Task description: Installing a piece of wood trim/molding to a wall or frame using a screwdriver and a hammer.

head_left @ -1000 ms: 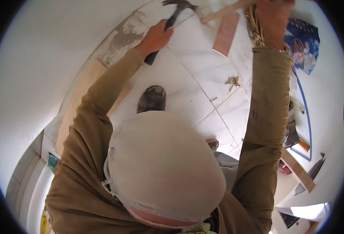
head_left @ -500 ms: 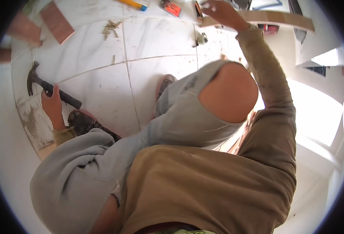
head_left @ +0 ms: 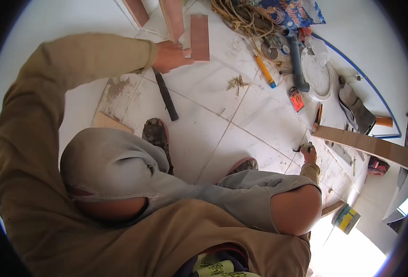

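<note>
My left hand (head_left: 170, 57) reaches to the lower corner of a flat reddish-brown board (head_left: 200, 39), its fingers stretched out and touching or almost touching it. Just above that hand, another reddish-brown board (head_left: 172, 21) stands on edge. A claw hammer lies on the floor, its black handle (head_left: 166, 94) showing below my left wrist; my hand and sleeve hide its head. Far to the right, beyond my knee, my right hand (head_left: 310, 156) closes on a small silvery thing with a black strap, apparently a tape measure (head_left: 307, 147).
Small brass-coloured pieces (head_left: 237, 83) lie scattered on the tiled floor (head_left: 199, 115). Farther back are a yellow-handled tool (head_left: 265, 71), a grey pipe (head_left: 297, 62), rope (head_left: 245, 21) and a white bucket lid (head_left: 318, 76). A utility knife (head_left: 317, 117) lies by a long wooden strip (head_left: 365, 144).
My left hand has let go of the hammer and moved up to the boards. My right hand has come back from the wooden strip to the tape measure. The view has swung round.
</note>
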Demonstrator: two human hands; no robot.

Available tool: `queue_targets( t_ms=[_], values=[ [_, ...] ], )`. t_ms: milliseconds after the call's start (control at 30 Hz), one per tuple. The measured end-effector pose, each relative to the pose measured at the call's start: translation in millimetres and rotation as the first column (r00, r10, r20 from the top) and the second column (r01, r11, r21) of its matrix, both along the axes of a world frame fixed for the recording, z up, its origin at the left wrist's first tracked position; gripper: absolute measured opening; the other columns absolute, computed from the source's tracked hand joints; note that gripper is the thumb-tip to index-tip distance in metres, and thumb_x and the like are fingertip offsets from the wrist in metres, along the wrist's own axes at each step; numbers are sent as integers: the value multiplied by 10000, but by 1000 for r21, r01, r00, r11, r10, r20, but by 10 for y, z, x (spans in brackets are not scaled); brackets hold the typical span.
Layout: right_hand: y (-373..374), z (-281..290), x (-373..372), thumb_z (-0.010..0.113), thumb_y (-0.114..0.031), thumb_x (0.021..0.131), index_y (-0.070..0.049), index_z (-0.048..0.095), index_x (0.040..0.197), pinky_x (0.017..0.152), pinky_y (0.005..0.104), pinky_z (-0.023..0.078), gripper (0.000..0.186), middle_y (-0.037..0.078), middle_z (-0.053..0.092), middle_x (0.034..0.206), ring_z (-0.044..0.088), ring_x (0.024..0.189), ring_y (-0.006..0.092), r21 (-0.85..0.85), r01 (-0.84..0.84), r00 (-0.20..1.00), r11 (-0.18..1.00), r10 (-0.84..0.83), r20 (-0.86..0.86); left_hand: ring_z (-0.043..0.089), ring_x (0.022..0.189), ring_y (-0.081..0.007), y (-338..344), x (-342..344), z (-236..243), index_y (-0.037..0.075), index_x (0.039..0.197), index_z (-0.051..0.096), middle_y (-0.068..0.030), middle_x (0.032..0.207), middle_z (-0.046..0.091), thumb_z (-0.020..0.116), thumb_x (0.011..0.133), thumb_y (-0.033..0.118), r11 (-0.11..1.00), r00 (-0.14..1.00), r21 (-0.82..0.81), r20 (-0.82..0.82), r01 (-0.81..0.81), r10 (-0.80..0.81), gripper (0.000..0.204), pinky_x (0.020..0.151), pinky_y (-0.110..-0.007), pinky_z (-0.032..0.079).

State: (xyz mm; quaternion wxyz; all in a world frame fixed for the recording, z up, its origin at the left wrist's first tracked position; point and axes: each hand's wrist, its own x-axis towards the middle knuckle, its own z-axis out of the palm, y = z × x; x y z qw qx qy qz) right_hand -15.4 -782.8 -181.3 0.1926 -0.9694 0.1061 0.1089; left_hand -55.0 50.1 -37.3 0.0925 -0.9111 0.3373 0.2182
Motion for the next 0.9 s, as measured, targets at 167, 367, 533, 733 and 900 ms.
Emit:
queue_targets(
  t_ms=[167,367,533,733,900],
  values=[
    [1548,671,138,868,-394,665,53,604,1147,839,419,550,709,195,696,982,680,926,283,16,133,966,991,-126,-226,585,1138,-367,153,395,-863,251,1476,443,-125,1340,500,779,724,68,992,924,91,363,92,-119,844,862,-444,548],
    [1986,1712,-243,883,-320,691,-11,517,1259,842,406,532,744,202,669,1008,676,947,317,121,-294,944,948,308,-120,592,1159,-338,-227,1506,-808,276,1551,368,-123,1395,474,818,702,40,995,986,-63,141,-80,88,989,919,-451,548],
    [3217,2425,227,868,-333,728,-80,528,1289,781,359,544,704,132,676,961,654,872,232,270,-464,803,844,529,-275,562,1201,-396,-555,1840,-721,151,1580,296,-213,1466,418,795,769,145,895,900,-303,190,-327,393,951,986,-456,508],
    [4429,2600,682,679,-588,860,-61,506,1347,516,336,570,738,115,651,1025,641,765,174,380,-346,869,858,445,-215,346,1435,-423,-1938,759,211,-68,1556,169,-317,1535,325,872,694,580,365,977,-906,-192,-213,94,1288,1199,-460,297],
    [4892,2464,683,574,-595,935,-92,439,1446,575,359,614,729,162,648,1134,675,780,207,786,-182,786,591,568,-245,409,1407,-406,-1553,597,415,-56,1404,512,-335,1486,393,875,685,533,199,851,-881,-320,-429,417,998,1154,-439,348]
  ],
)
